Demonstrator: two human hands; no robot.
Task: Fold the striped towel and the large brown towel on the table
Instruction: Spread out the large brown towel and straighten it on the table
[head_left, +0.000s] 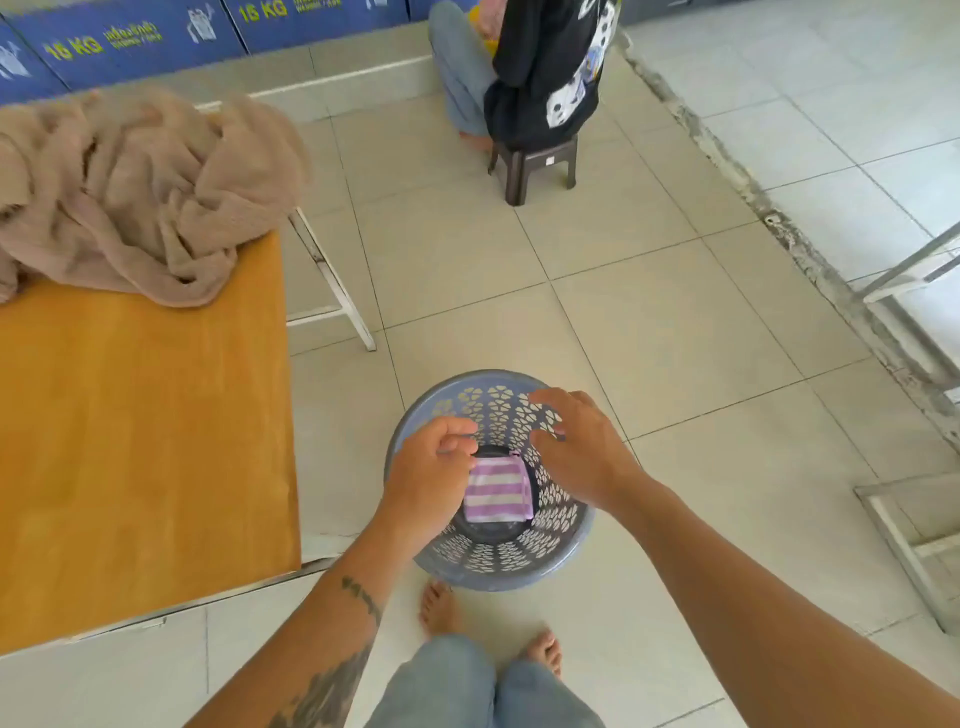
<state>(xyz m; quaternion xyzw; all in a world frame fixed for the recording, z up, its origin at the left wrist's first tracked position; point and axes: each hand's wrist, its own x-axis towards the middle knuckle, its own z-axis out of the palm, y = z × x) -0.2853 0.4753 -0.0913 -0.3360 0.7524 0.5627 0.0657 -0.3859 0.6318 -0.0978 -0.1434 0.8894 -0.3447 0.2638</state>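
The folded striped towel (498, 491) lay flat on the bottom of the basket (483, 556). Above the basket's left side the left hand (428, 467) curled its fingers at the towel's corner; whether it pinched cloth could not be told. Above its right side the right hand (582, 452) hovered, fingers loosely spread. Left of and beyond the basket, the large brown towel (140, 192) lay heaped on the table (145, 441).

Your brown towel (140, 192) is nubbly, matt cloth on a smooth wood-look table (140, 441). Your striped towel (496, 491) is soft cloth in a perforated plastic basket (498, 566) on glossy tiles (649, 322)
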